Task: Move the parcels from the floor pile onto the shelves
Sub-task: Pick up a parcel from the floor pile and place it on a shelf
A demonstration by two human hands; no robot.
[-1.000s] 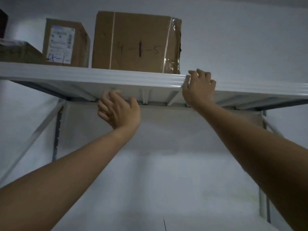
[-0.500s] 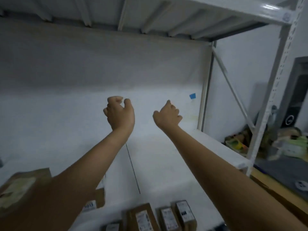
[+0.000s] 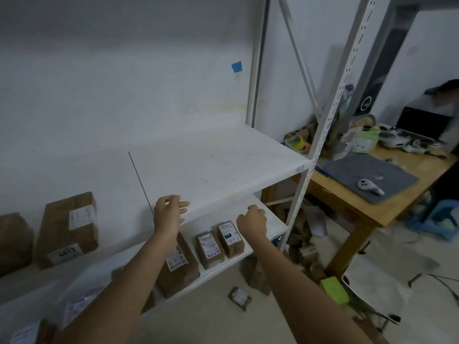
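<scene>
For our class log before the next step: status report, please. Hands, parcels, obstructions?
Left hand open, right hand loosely curled, both empty. Labelled parcels on lower shelf; small parcel on floor. Middle shelf ahead, nothing blocking it.

The left forearm (image 3: 131,276) and the right forearm (image 3: 283,276) were bare from the lower edge of the view up to the wrists. The left grip (image 3: 168,214) and the right grip (image 3: 252,223) were bare as well, and slightly blurred, so finer marks could not be told.
</scene>
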